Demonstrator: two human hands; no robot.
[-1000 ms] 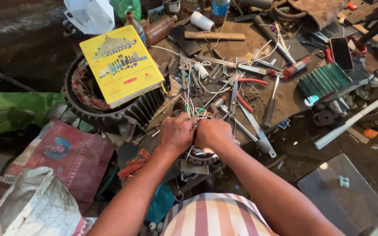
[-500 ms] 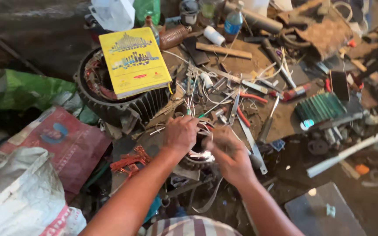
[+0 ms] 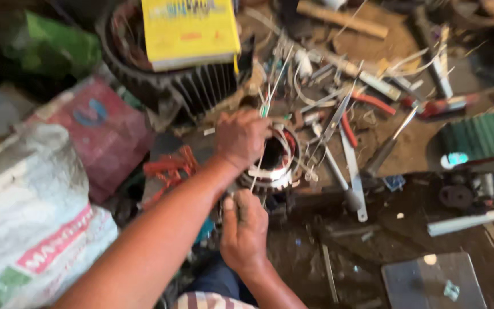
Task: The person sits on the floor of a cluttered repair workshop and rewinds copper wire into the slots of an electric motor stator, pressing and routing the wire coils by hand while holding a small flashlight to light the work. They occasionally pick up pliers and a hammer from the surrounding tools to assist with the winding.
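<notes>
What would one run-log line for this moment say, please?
left hand: on small motor stator, at its wires | right hand: at stator's near edge | beside: pliers, yellow book on big motor housing

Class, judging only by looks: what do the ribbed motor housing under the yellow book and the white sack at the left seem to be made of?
Motor housing: probably cast metal, dull dark grey, with stiff parallel fins. White sack: likely woven plastic, slightly shiny, crumpled into soft folds.
</notes>
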